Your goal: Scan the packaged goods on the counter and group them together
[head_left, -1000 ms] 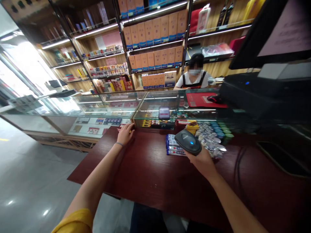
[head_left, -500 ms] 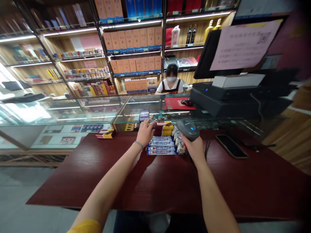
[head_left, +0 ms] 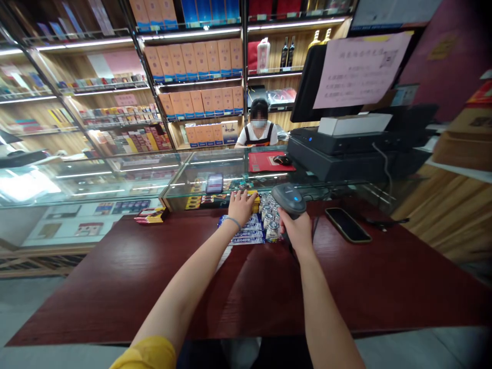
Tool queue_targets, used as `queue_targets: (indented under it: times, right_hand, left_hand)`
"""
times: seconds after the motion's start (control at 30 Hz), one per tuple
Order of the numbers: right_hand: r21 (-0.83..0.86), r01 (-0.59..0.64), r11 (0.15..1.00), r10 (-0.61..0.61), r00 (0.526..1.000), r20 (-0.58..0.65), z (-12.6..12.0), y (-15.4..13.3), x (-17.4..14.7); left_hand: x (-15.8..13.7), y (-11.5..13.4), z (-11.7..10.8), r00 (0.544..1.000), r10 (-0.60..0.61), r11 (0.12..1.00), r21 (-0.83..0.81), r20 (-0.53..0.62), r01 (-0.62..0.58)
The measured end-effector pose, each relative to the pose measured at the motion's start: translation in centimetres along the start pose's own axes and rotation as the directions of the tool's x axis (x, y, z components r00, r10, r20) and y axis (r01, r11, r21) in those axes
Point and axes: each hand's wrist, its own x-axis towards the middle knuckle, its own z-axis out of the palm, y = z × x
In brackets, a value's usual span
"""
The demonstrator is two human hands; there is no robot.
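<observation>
My right hand point(head_left: 299, 228) is wrapped around the handle of a dark grey barcode scanner point(head_left: 288, 199), whose head points away from me with a blue light on top. My left hand point(head_left: 241, 207), fingers spread, lies over a stack of yellow and dark red packs point(head_left: 254, 199) and covers most of it. Under and in front of that wrist are blue-and-white wrapped bars point(head_left: 248, 238) in a row. Small clear jars with pale contents point(head_left: 272, 230) stand between the bars and the scanner. Whether the left fingers grip a pack cannot be seen.
A smaller pile of packs point(head_left: 150, 215) lies at the table's point(head_left: 126, 277) far left edge. A phone point(head_left: 348, 224) rests on the right. Behind are a glass counter point(head_left: 184, 177), a monitor point(head_left: 303, 84), a red mat point(head_left: 261, 162) with a mouse, and a seated person point(head_left: 258, 130).
My left hand has moved right, from the left side of the packs to on top of them. The scanner stays in my right hand. The whole view has shifted slightly.
</observation>
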Motion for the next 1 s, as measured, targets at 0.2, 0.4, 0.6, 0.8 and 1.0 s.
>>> queue_targets:
  times: [0.2,0.4,0.6,0.8,1.0]
  right_hand:
    - [-0.030,0.009,1.000,-0.009,1.000,0.011,0.3,0.6,0.0]
    - [-0.025,0.003,1.000,-0.003,1.000,-0.001,0.5,0.6,0.0]
    - [-0.128,0.059,0.990,-0.059,0.998,0.001,0.7,0.7,-0.3]
    - [-0.182,0.108,0.977,-0.107,0.994,0.016,1.4,1.2,-0.4]
    - [-0.170,0.078,0.982,-0.065,0.995,0.082,2.4,0.4,-1.6]
  left_hand:
    - [-0.2,0.4,-0.6,0.999,0.003,0.999,0.048,0.038,-0.004]
    - [-0.4,0.2,-1.9,1.000,0.000,0.989,-0.149,-0.028,-0.005]
    - [-2.4,0.0,-6.3,0.957,-0.192,0.821,-0.570,-0.218,0.035]
    - [-6.7,-2.5,-8.9,0.756,-0.457,0.734,-0.678,-0.468,0.024]
    - [-11.3,-7.2,-9.7,0.582,-0.763,0.363,-0.932,-0.281,0.026]
